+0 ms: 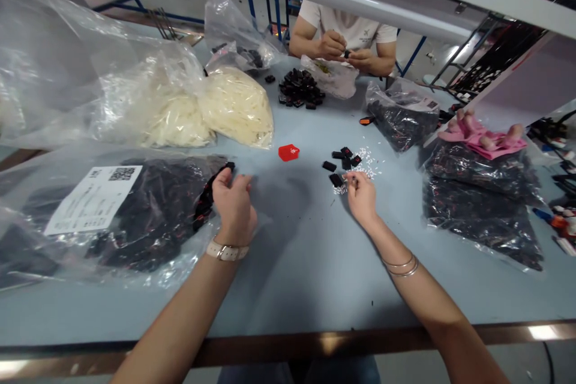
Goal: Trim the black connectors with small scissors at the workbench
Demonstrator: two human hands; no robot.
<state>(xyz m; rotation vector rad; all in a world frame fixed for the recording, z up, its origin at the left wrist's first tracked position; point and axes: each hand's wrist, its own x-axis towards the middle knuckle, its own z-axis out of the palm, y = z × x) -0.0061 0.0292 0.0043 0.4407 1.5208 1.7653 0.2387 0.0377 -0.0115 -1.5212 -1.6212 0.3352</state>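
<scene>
Right hand (361, 195) pinches a tiny bit (353, 178) off white pellets (366, 159) by black clips (342, 159), likely light, stiff, slippery, a fingertip job; left hand (234, 204) half-curled at bag (135, 210) mouth, hold unclear.

left arm: from lower left up to centre-left | left hand (234, 204): back to camera, fingers curled forward, grip hidden | right arm: from lower right, angled inward | right hand (361, 195): right of centre, fingertips pinched together
</scene>
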